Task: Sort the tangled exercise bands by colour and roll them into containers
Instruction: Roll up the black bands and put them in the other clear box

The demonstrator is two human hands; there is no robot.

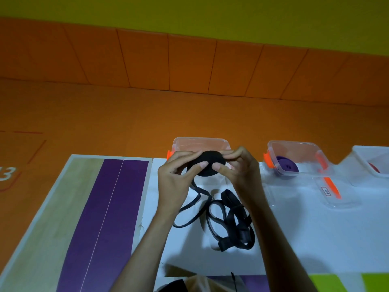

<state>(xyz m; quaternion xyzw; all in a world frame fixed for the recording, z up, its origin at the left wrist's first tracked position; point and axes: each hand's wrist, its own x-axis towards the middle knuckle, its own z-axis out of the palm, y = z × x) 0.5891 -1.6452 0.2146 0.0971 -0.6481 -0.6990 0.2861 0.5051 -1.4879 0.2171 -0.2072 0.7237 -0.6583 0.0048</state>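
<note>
**Floor number, tiny label**

A white number point(8, 173) ending in "3" marks the orange floor point(63, 114) far left of the left hand point(176, 175), cut by the edge. Right of the right hand point(237, 167), a small label point(326, 191) on a lid point(341, 199) is illegible.

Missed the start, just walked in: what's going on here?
A person grips a partly wound black roll with the left hand and right hand above the white table. Its loose tail trails down beside more tangled black bands. A purple roll already sits in a clear container at right.
</note>
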